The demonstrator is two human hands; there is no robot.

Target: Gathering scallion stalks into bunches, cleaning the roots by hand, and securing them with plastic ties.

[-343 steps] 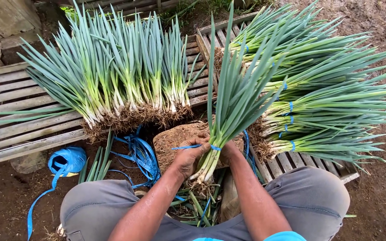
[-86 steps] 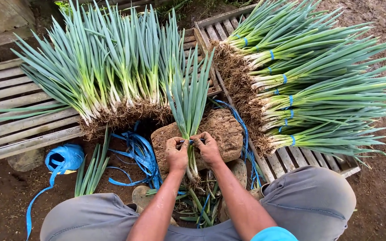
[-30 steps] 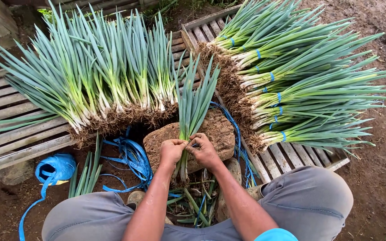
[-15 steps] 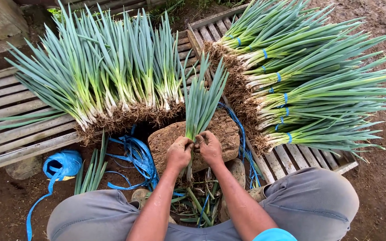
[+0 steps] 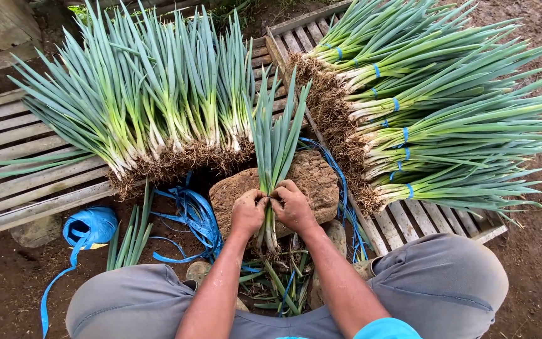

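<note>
Both hands, left [image 5: 248, 212] and right [image 5: 293, 206], gripped a small bunch of green onions [image 5: 273, 157] upright over the stone [image 5: 312, 182]; holding the stalks tight and roots level seemed wise.

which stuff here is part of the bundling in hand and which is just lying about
In hand: left hand and right hand gripping the small onion bunch over the stone; blue ribbon.
Lying about: trimmings, loose leaves, ribbon roll.

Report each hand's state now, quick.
Left hand: closed on the bunch of green onions.
Right hand: closed on the same bunch, touching the left hand.
</note>
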